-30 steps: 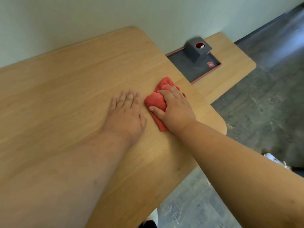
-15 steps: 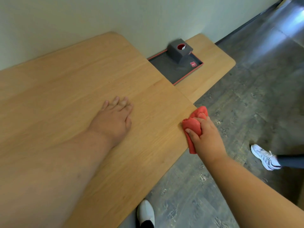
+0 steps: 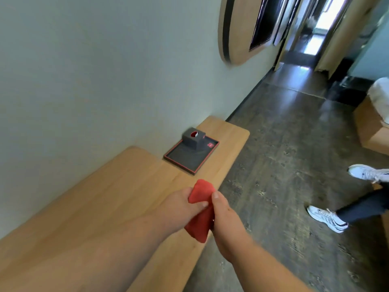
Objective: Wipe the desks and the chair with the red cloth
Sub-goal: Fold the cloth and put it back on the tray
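Observation:
The red cloth (image 3: 201, 209) hangs in the air over the front edge of the large wooden desk (image 3: 101, 199). My left hand (image 3: 181, 205) pinches its upper left side and my right hand (image 3: 226, 224) grips its right side, so both hold it off the surface. Beyond it the lower, smaller wooden desk (image 3: 229, 135) runs along the wall. No chair is in sight.
A dark tray with a red rim (image 3: 189, 158) lies on the smaller desk, with a grey tissue box (image 3: 193, 138) on it. Another person's legs and white shoes (image 3: 327, 218) stand on the dark floor at the right. A cardboard box (image 3: 370, 127) sits far right.
My right hand lifted the cloth off the desk edge. My left hand left the desk top and took hold of the cloth too. The view swung up toward the corridor.

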`<state>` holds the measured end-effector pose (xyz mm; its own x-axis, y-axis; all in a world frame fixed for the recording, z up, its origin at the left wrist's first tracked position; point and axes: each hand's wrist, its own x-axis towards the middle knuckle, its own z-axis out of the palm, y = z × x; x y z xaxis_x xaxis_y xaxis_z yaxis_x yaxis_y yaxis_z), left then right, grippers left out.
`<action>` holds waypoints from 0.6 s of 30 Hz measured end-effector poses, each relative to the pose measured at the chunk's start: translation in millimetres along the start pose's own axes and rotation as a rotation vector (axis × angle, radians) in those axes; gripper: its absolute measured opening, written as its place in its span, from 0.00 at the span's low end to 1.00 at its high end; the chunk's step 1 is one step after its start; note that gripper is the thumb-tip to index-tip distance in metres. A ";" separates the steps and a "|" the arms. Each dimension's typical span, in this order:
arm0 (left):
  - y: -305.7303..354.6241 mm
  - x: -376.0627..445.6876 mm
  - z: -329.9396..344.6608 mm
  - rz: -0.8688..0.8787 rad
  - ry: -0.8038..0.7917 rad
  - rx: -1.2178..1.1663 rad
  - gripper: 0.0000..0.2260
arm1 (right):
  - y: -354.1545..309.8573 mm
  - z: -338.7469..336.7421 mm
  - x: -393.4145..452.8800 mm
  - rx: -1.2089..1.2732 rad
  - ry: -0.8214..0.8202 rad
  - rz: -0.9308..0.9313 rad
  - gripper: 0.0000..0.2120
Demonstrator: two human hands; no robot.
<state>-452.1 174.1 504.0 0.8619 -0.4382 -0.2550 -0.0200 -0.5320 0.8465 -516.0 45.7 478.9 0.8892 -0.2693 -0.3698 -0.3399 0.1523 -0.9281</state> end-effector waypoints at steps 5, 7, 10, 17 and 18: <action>67.8 -44.7 -45.1 0.160 -0.072 0.232 0.10 | -55.1 -26.2 -49.3 -0.261 0.049 -0.236 0.20; 95.6 -59.2 -56.1 0.250 -0.101 0.364 0.05 | -83.4 -40.6 -61.2 -0.333 -0.013 -0.384 0.25; 137.2 -70.6 -57.9 0.337 -0.061 0.481 0.03 | -119.2 -58.8 -65.1 -0.397 -0.285 -0.399 0.33; 204.9 -11.7 -22.3 0.287 0.098 0.102 0.16 | -164.7 -130.3 -15.3 -0.241 -0.333 -0.443 0.16; 210.3 1.1 -15.5 0.261 0.106 -0.027 0.19 | -173.0 -143.4 -1.0 -0.190 -0.328 -0.432 0.17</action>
<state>-447.5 73.0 688.9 0.8778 -0.4785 0.0226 -0.2359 -0.3907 0.8898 -502.0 -116.8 633.6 0.9978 0.0441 0.0499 0.0536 -0.0875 -0.9947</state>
